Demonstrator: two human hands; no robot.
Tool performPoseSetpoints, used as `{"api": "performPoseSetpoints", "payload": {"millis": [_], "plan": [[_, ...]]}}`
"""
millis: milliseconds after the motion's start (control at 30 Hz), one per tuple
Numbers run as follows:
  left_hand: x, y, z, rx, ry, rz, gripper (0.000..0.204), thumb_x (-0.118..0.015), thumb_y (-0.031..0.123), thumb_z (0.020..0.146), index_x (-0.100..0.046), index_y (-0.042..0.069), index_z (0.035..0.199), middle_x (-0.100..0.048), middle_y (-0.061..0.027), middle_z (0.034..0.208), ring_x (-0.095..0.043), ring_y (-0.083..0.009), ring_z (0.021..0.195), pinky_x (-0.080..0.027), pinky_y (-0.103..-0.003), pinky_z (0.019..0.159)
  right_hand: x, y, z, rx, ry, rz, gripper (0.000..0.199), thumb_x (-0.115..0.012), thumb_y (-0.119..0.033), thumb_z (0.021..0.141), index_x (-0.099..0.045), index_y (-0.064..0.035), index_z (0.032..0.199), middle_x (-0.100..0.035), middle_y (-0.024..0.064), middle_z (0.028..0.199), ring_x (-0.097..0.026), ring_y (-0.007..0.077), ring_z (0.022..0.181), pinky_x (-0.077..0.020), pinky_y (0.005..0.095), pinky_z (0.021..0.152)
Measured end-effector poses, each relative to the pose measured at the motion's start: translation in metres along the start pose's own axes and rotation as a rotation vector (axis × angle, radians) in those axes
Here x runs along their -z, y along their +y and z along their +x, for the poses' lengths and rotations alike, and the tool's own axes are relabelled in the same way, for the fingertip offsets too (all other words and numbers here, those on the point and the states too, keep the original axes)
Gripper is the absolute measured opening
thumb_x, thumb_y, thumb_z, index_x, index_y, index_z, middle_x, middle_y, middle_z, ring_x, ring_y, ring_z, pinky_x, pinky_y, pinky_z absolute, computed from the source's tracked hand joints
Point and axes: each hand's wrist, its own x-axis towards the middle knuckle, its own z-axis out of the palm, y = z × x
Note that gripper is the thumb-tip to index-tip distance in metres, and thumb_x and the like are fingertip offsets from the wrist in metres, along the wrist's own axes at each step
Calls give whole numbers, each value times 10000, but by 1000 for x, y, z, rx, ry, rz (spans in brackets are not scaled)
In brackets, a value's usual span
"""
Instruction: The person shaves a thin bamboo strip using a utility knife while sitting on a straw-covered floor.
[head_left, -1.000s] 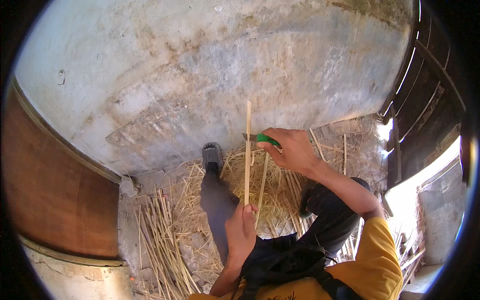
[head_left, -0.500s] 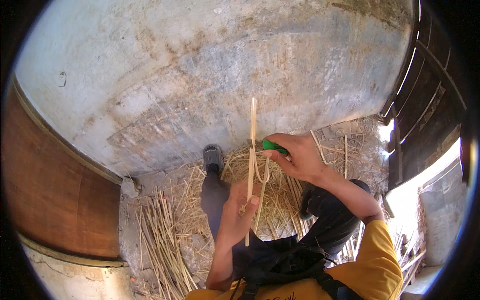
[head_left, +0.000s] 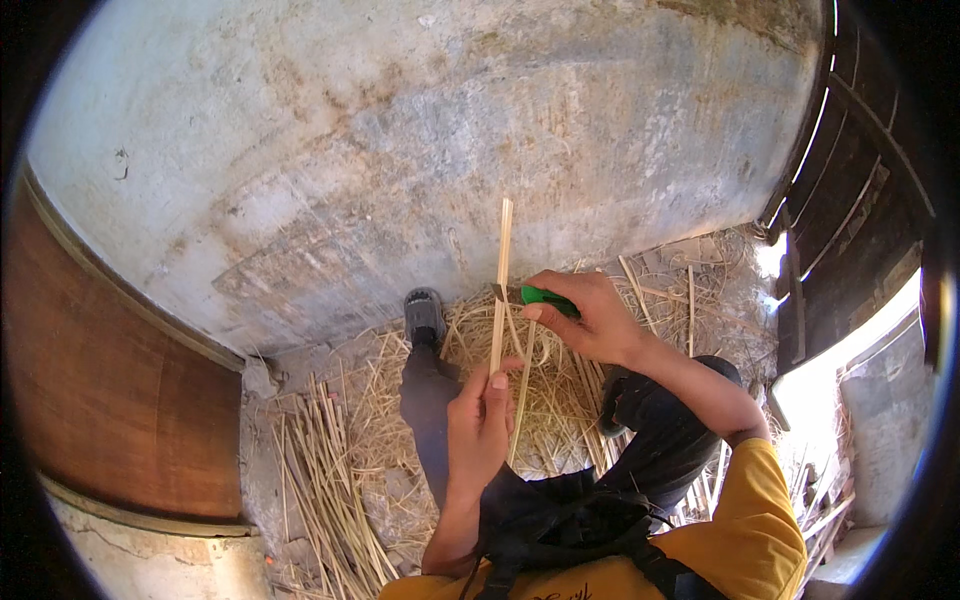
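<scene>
My left hand (head_left: 478, 425) grips a long pale bamboo strip (head_left: 501, 270) near its lower part and holds it upright in front of the wall. My right hand (head_left: 585, 315) is closed around a green-handled knife (head_left: 540, 296), whose blade meets the strip about halfway up. Thin shavings curl off the strip between the two hands. Both forearms come in from the lower edge, the right one in a yellow sleeve (head_left: 745, 520).
A rough grey concrete wall (head_left: 430, 140) fills the upper view. Straw and shavings (head_left: 560, 400) cover the ground around my outstretched legs and a grey shoe (head_left: 424, 315). A bundle of cut strips (head_left: 325, 490) lies at lower left beside a brown wooden panel (head_left: 100, 400). Dark wooden slats (head_left: 860, 200) stand at right.
My left hand has slid up the strip toward the knife. The right hand with the knife has dropped slightly along the strip, and the strip has shifted a little to the right.
</scene>
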Motion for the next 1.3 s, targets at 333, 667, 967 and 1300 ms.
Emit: {"api": "performPoseSetpoints", "payload": {"millis": [333, 667, 967, 1300], "plan": [[-5, 4, -9, -153, 121, 383, 252, -460, 207, 1108, -651, 46, 1079, -427, -56, 580, -417, -105, 500, -340, -330, 498, -5, -2, -6, 248, 243, -381, 262, -745, -270, 929, -678, -77, 1093, -715, 106, 885, -708, 320, 706, -548, 417, 586], [-6, -16, -9, -155, 162, 459, 232, -464, 176, 1100, -641, 31, 1062, -488, -103, 590, -463, -179, 475, -364, -359, 503, -4, 11, 10, 44, 226, -466, 262, -699, -330, 959, -698, -95, 1073, -707, 116, 825, -701, 335, 691, -533, 416, 585], [5, -28, -18, 30, 60, 306, 267, -476, 224, 1106, -650, 37, 1031, -455, -28, 672, -411, -81, 631, -359, -310, 567, -3, 31, 18, 56, 242, -525, 266, -703, -328, 957, -707, -75, 1041, -716, 120, 825, -681, 327, 662, -527, 418, 585], [3, -47, -17, -105, 149, 514, 219, -467, 181, 1099, -611, 23, 1053, -521, -121, 648, -506, -195, 558, -398, -386, 531, -15, 37, 17, -37, 226, -538, 259, -696, -354, 950, -706, -112, 1041, -723, 117, 788, -709, 335, 703, -541, 440, 590]]}}
